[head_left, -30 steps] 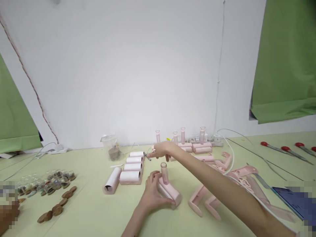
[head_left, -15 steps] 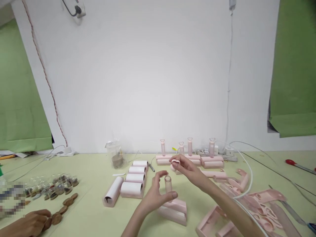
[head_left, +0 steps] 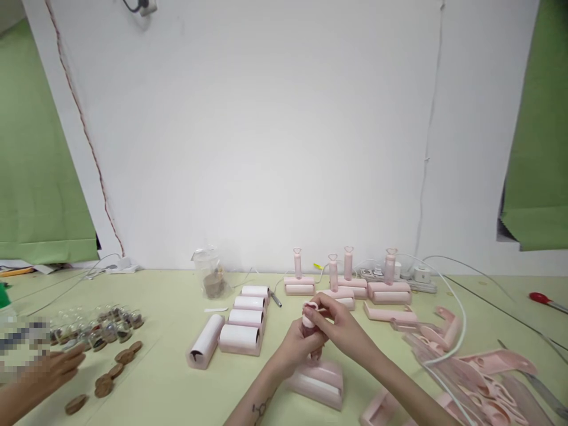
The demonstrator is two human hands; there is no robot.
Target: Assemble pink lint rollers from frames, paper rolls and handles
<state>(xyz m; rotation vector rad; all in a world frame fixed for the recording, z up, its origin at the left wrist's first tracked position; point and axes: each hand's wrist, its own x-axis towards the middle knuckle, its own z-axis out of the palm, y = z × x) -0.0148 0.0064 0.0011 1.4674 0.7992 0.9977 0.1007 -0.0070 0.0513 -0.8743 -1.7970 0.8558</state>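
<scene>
Pale green table (head_left: pixel 166 384) stretches along a plain white wall (head_left: pixel 266 136). At the far left, another person's hand (head_left: pixel 60 367) is spread out near small clear glass domes (head_left: pixel 109 331) and flat brown wooden-looking pieces (head_left: pixel 104 386); I cannot tell whether it holds anything. Next to these stands a clear plastic bag with brown contents (head_left: pixel 213 281). Nearer the middle, four white rolls in pale pink holders (head_left: pixel 242 338) lie side by side, probably so that they stay orderly and easy to reach, with one separate white roll in a pink holder (head_left: pixel 207 340) lying at an angle. In the centre, the left hand (head_left: pixel 293 350) is closed around a pinkish clear tube (head_left: pixel 309 331), it seems in order to steady it, above a pink body with white roll (head_left: pixel 318 383) resting on the table. The right hand (head_left: pixel 339 322) pinches a small pink cap with loop (head_left: pixel 309 313) at the top of the tube, with the fingertips only, perhaps because it is so small. Behind, pink rollers with upright handles (head_left: pixel 390 291) stand near the wall, and at right loose pink plastic parts (head_left: pixel 492 361) lie heaped beside a white cable (head_left: pixel 462 322)
</scene>
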